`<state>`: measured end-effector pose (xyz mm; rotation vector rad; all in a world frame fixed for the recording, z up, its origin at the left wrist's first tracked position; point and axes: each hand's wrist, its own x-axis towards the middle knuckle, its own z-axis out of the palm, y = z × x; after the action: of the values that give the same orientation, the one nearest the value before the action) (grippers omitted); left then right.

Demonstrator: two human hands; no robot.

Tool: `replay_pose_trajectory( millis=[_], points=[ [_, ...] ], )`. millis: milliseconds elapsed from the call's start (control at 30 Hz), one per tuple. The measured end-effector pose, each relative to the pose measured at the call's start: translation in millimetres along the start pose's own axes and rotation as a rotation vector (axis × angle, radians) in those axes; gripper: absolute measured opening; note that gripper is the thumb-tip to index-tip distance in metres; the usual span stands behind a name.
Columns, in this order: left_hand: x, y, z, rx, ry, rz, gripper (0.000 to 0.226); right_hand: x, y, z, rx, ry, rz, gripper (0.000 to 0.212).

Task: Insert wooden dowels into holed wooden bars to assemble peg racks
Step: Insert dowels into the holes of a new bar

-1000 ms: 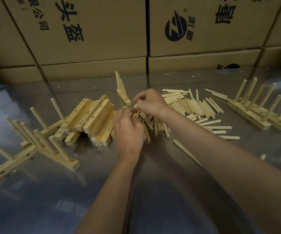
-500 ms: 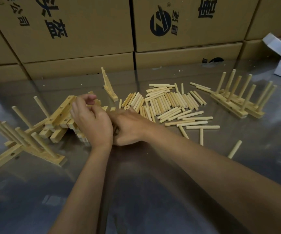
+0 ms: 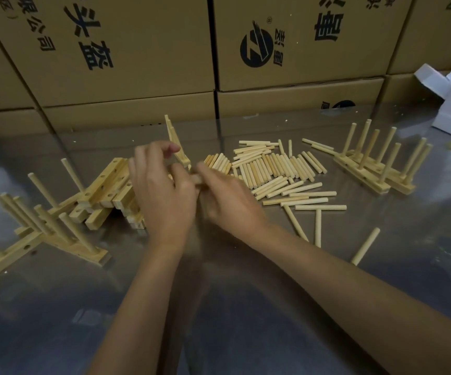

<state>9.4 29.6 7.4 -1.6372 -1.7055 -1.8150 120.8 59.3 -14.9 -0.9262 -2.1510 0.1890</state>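
Both hands met over the middle of the bench [image 3: 246, 334], between the bar pile [image 3: 108, 190] and the loose dowels [image 3: 278, 171]. The left hand [image 3: 164, 196] had its fingers [image 3: 151, 155] curled, though what they held was hidden behind the hand. The right hand [image 3: 229, 201] gripped a short wooden piece [image 3: 196, 179], its end poking out toward the left hand, probably a dowel brought across for seating in a bar. Bars lay stacked at the left hand's side and dowels at the right's, so each hand could likely fetch its own part without crossing. Finished racks [image 3: 373, 169] stood well apart at the right edge, and more racks [image 3: 43, 228] stood at the left, presumably set out of the working space.
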Motion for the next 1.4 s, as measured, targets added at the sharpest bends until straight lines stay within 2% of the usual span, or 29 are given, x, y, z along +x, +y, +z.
replay_pose_trajectory(
  millis=[67, 133, 167, 233, 300, 333, 400, 433, 500, 567, 633, 700, 767, 867, 933, 1033, 1100, 1233, 1400],
  points=[
    [-1, 9, 0, -0.095, -0.025, -0.119, 0.025, 0, -1, -16, 0.144, 0.156, 0.102, 0.027],
    [-1, 13, 2, -0.222, -0.111, -0.403, 0.023, 0, -4, -35, 0.129, 0.218, 0.078, 0.032],
    [1, 14, 3, -0.334, -0.209, -0.598, 0.025, -3, -7, -45, 0.066, 0.197, 0.015, 0.036],
    [4, 16, 3, -0.716, -0.436, -0.956, 0.035, -12, -12, -59, -0.149, 0.098, -0.167, 0.043],
    [0, 18, 2, -0.986, -0.58, -1.133, 0.042, -23, -15, -65, -0.363, -0.037, -0.31, 0.049],
    [-3, 18, 3, -0.979, -0.629, -1.159, 0.041, -30, -16, -64, -0.383, -0.115, -0.328, 0.052],
    [-9, 18, 5, -0.817, -0.651, -1.141, 0.033, -46, -16, -60, -0.276, -0.176, -0.251, 0.053],
    [-11, 17, 7, -0.769, -0.633, -1.127, 0.029, -53, -14, -60, -0.202, -0.138, -0.158, 0.05],
    [-12, 14, 10, -0.751, -0.589, -1.137, 0.026, -61, -3, -67, -0.113, -0.017, 0.082, 0.036],
    [-12, 12, 10, -0.749, -0.572, -1.175, 0.03, -65, 15, -81, -0.194, -0.005, 0.25, 0.016],
    [-13, 9, 9, -0.718, -0.594, -1.178, 0.039, -67, 31, -92, -0.305, -0.173, 0.358, 0.007],
    [-14, 6, 10, -0.671, -0.645, -1.153, 0.044, -70, 37, -96, -0.349, -0.368, 0.427, 0.019],
    [-15, 5, 11, -0.651, -0.696, -1.141, 0.047, -72, 38, -93, -0.317, -0.433, 0.44, 0.023],
    [-16, 4, 11, -0.748, -0.76, -1.147, 0.048, -71, 37, -87, -0.266, -0.404, 0.399, 0.009],
    [-16, 5, 10, -0.846, -0.823, -1.129, 0.043, -71, 37, -85, -0.253, -0.295, 0.37, 0.004],
    [-16, 9, 8, -0.9, -0.926, -1.087, 0.042, -68, 32, -85, -0.023, -0.106, 0.357, 0.008],
    [-17, 11, 7, -0.9, -0.979, -1.067, 0.045, -67, 27, -85, 0.08, -0.082, 0.314, 0.014],
    [-19, 17, 8, -0.895, -1.047, -0.996, 0.045, -70, 20, -80, -0.004, -0.091, 0.208, 0.028],
    [-21, 23, 9, -0.815, -1.12, -0.91, 0.034, -68, 16, -84, -0.138, -0.008, 0.193, 0.03]
  ],
)
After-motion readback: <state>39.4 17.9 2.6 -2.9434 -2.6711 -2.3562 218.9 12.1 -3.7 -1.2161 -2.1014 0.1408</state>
